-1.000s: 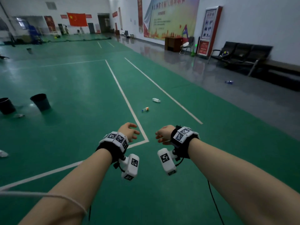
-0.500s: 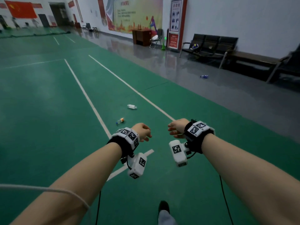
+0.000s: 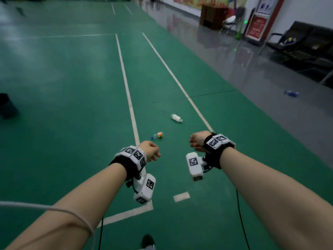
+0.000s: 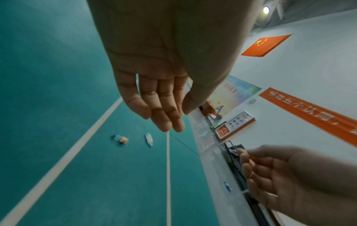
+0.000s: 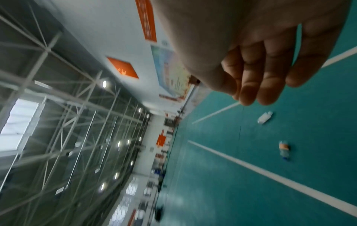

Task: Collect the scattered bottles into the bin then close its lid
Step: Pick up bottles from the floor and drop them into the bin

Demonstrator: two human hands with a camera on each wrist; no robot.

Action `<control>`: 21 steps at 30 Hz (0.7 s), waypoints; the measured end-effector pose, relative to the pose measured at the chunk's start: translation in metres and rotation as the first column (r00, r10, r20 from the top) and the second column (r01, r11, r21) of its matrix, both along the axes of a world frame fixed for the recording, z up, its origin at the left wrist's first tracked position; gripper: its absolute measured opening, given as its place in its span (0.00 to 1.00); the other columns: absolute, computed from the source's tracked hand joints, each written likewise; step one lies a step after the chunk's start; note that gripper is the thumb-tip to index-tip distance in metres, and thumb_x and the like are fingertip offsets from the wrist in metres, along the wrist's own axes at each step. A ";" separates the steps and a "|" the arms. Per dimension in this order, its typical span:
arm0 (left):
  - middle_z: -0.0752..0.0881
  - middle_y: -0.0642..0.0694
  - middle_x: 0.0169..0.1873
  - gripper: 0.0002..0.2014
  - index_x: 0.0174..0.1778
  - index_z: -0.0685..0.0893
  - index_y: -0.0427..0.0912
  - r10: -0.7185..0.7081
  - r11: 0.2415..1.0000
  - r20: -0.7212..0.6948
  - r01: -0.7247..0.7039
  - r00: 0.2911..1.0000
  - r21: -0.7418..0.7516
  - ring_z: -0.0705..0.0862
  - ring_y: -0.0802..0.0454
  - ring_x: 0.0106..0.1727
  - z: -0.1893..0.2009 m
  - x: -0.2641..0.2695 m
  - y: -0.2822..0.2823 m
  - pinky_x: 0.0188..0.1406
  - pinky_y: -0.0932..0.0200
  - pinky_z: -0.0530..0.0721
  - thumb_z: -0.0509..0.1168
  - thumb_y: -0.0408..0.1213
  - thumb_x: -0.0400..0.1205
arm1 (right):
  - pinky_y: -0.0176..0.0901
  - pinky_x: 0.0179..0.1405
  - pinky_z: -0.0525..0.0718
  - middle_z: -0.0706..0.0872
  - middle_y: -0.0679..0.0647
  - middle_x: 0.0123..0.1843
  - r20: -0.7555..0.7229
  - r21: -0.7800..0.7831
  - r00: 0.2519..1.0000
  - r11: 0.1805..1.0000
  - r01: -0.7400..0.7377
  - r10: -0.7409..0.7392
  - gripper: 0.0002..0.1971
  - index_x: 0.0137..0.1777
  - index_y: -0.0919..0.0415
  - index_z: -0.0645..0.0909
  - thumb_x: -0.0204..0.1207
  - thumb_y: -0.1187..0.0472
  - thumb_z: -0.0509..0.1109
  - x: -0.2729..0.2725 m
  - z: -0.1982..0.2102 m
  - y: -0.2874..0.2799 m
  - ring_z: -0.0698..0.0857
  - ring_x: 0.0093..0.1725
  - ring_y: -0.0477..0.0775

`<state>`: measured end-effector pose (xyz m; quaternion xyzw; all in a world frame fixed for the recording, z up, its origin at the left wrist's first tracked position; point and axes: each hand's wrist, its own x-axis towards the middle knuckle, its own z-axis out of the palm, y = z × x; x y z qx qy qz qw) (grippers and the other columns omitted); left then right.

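Two bottles lie on the green floor ahead of me: a clear one with an orange label [image 3: 158,135] [image 4: 120,138] [image 5: 284,150] and a white one [image 3: 176,118] [image 4: 149,138] [image 5: 265,117] a little farther on. A third, blue-labelled bottle [image 3: 291,93] [image 4: 227,186] lies on the grey floor at the right. My left hand [image 3: 150,151] [image 4: 164,113] and right hand [image 3: 197,139] [image 5: 257,85] hang in the air short of the bottles, fingers loosely curled and empty. A dark bin [image 3: 6,105] stands at the left edge, partly cut off.
White court lines [image 3: 128,98] run across the green floor. A row of black chairs [image 3: 306,46] stands along the right wall, with a wooden cabinet [image 3: 212,16] and a red sign stand [image 3: 256,27] farther back. My shoe tip [image 3: 148,240] shows at the bottom.
The view has swung and moved forward, so the two bottles are nearer to my hands. Both hands stay empty and held out in front.
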<state>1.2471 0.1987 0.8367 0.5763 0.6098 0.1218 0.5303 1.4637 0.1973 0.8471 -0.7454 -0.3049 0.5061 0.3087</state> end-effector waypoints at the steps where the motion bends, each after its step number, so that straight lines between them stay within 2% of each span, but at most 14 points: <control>1: 0.84 0.49 0.32 0.07 0.41 0.77 0.42 0.043 0.999 -0.002 -0.043 0.999 -0.025 0.81 0.60 0.21 -0.008 -0.004 0.026 0.20 0.69 0.71 0.57 0.28 0.83 | 0.40 0.33 0.82 0.82 0.52 0.41 -0.002 -0.032 0.999 0.998 -0.049 0.049 0.07 0.39 0.54 0.74 0.80 0.61 0.64 -0.008 -0.008 0.026 0.83 0.36 0.49; 3: 0.85 0.47 0.33 0.05 0.48 0.78 0.39 0.101 0.994 0.007 -0.100 0.995 -0.035 0.81 0.56 0.26 -0.026 -0.011 0.091 0.22 0.67 0.72 0.57 0.28 0.83 | 0.38 0.31 0.79 0.82 0.52 0.36 0.032 -0.041 0.990 0.989 -0.139 0.140 0.10 0.37 0.56 0.75 0.80 0.64 0.63 -0.022 -0.027 0.092 0.81 0.32 0.49; 5: 0.85 0.47 0.34 0.06 0.52 0.78 0.37 0.158 0.987 0.004 -0.158 0.987 -0.023 0.80 0.54 0.29 -0.050 -0.013 0.156 0.22 0.65 0.73 0.57 0.28 0.83 | 0.41 0.34 0.76 0.82 0.54 0.32 0.075 -0.036 0.986 0.989 -0.146 0.149 0.11 0.35 0.59 0.76 0.79 0.64 0.63 -0.033 -0.048 0.158 0.81 0.30 0.52; 7: 0.84 0.46 0.34 0.06 0.54 0.77 0.37 0.224 0.973 0.020 -0.223 0.974 -0.055 0.79 0.54 0.28 -0.069 -0.010 0.223 0.21 0.66 0.72 0.56 0.28 0.84 | 0.44 0.39 0.77 0.82 0.55 0.31 0.097 -0.095 0.979 0.980 -0.172 0.181 0.10 0.35 0.59 0.76 0.78 0.62 0.64 -0.030 -0.066 0.221 0.82 0.33 0.54; 9: 0.83 0.47 0.33 0.07 0.54 0.76 0.36 0.281 0.953 0.004 -0.279 0.960 -0.118 0.78 0.54 0.27 -0.082 -0.003 0.283 0.20 0.66 0.72 0.55 0.28 0.84 | 0.41 0.39 0.80 0.82 0.53 0.34 0.126 -0.177 0.960 0.958 -0.227 0.251 0.09 0.36 0.57 0.75 0.80 0.62 0.64 -0.018 -0.074 0.277 0.82 0.35 0.53; 11: 0.82 0.47 0.32 0.07 0.53 0.76 0.35 0.319 0.930 0.008 -0.311 0.948 -0.197 0.78 0.54 0.27 -0.087 0.006 0.335 0.21 0.66 0.71 0.54 0.27 0.84 | 0.38 0.32 0.80 0.79 0.52 0.38 0.131 -0.192 0.957 0.954 -0.232 0.259 0.08 0.39 0.55 0.73 0.80 0.63 0.65 0.000 -0.071 0.335 0.81 0.35 0.50; 13: 0.81 0.47 0.32 0.06 0.51 0.75 0.35 0.366 0.907 0.024 -0.351 0.930 -0.232 0.78 0.54 0.27 -0.091 0.016 0.385 0.23 0.65 0.69 0.53 0.28 0.84 | 0.40 0.31 0.80 0.79 0.53 0.40 0.162 -0.178 0.960 0.963 -0.200 0.229 0.09 0.38 0.53 0.72 0.79 0.63 0.66 0.024 -0.072 0.392 0.81 0.37 0.51; 16: 0.80 0.47 0.32 0.08 0.42 0.74 0.37 0.438 0.866 0.017 -0.417 0.899 -0.275 0.79 0.59 0.18 -0.097 0.030 0.448 0.25 0.64 0.70 0.52 0.29 0.85 | 0.46 0.40 0.86 0.81 0.53 0.43 0.144 -0.203 0.978 0.972 -0.120 0.151 0.09 0.37 0.53 0.73 0.78 0.62 0.66 0.050 -0.088 0.461 0.82 0.40 0.52; 18: 0.80 0.47 0.32 0.12 0.36 0.72 0.37 0.521 0.812 0.033 -0.484 0.853 -0.327 0.79 0.59 0.15 -0.115 0.040 0.496 0.26 0.64 0.70 0.52 0.29 0.85 | 0.51 0.51 0.87 0.83 0.55 0.39 0.126 -0.243 0.988 0.969 -0.053 0.086 0.09 0.37 0.59 0.76 0.80 0.63 0.64 0.065 -0.109 0.515 0.83 0.38 0.52; 19: 0.80 0.46 0.32 0.12 0.35 0.71 0.37 0.566 0.776 0.037 -0.517 0.823 -0.361 0.78 0.59 0.13 -0.124 0.046 0.517 0.27 0.64 0.70 0.52 0.29 0.85 | 0.51 0.50 0.87 0.83 0.56 0.37 0.134 -0.272 0.988 0.961 -0.038 0.077 0.11 0.36 0.62 0.76 0.80 0.64 0.63 0.070 -0.121 0.540 0.82 0.36 0.52; 21: 0.80 0.45 0.32 0.12 0.34 0.70 0.37 0.634 0.714 0.030 -0.570 0.773 -0.406 0.75 0.61 0.09 -0.149 0.057 0.557 0.26 0.63 0.68 0.52 0.28 0.84 | 0.47 0.40 0.84 0.81 0.56 0.34 0.128 -0.310 0.987 0.949 -0.052 0.096 0.11 0.36 0.64 0.76 0.81 0.66 0.62 0.081 -0.151 0.589 0.81 0.33 0.51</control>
